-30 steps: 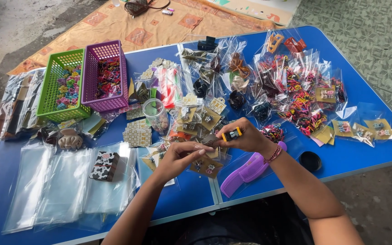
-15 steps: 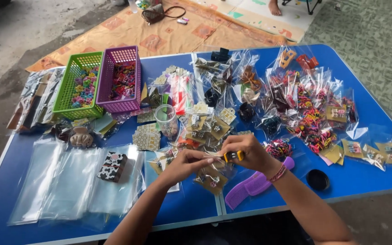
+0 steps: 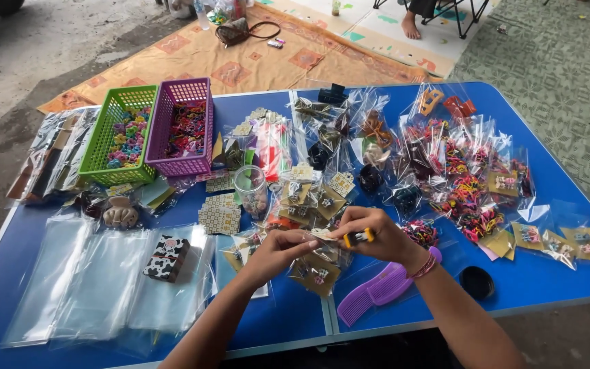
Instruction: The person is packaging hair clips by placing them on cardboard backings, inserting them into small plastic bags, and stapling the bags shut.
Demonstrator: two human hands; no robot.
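My right hand (image 3: 375, 239) pinches a small yellow and black hair clip (image 3: 358, 238) above the blue table (image 3: 288, 324). My left hand (image 3: 276, 250) meets it from the left, its fingertips on a small card or clear packet between both hands. Under the hands lie several tan cards with small clips (image 3: 314, 273) in clear bags. A purple comb (image 3: 375, 294) rests just below my right wrist, which wears a red bracelet.
A green basket (image 3: 119, 134) and a purple basket (image 3: 180, 127) of coloured hair ties stand at the back left. Clear bags (image 3: 97, 283) and a cow-print box (image 3: 166, 257) lie front left. Bagged hair accessories (image 3: 459, 178) cover the right. A black round lid (image 3: 476, 281) lies right. A person's bare foot (image 3: 414, 26) shows beyond the table.
The view has tilted so the table sits lower in frame. Both hands stay together over the cards, still working on the yellow clip.
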